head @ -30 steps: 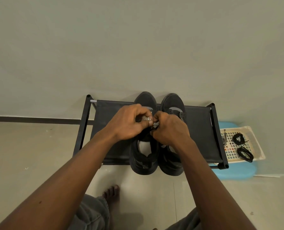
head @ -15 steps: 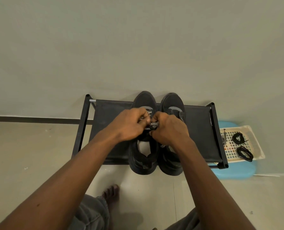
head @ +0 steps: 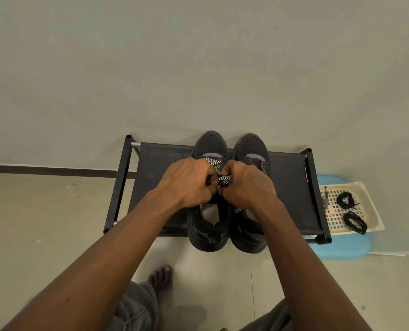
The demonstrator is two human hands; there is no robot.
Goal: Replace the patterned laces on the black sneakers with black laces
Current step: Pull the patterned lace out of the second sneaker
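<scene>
I see no brand or words I can read on the black sneakers; the left sneaker [head: 209,144] and right sneaker [head: 251,145] sit side by side on the black shoe rack [head: 160,168], toes to the wall, heels sticking out over the front edge. Coloured squares show through the tray [head: 371,212], too small for me to read.

Both arms reach fwd and meet over the left sneaker, knuckles up. The left hand [head: 186,185] has its fingers curled in tight; the right hand [head: 246,187] does too; the 2 hands nearly touch. Btw them runs the patterned lace [head: 225,181], black & white zigzag; each hand pinches it. More of it shows higher up on the left sneaker, and a bit peeks out under the right wrist.

The black laces [head: 345,201] lie in 2 coils in the tray, well apart from the hands, on the right of the rack; a patterned strip [head: 324,201] lies at the tray's left edge. The tray rests on a blue stool [head: 342,249]. A bare foot [head: 160,275] is on the floor below the rack.
</scene>
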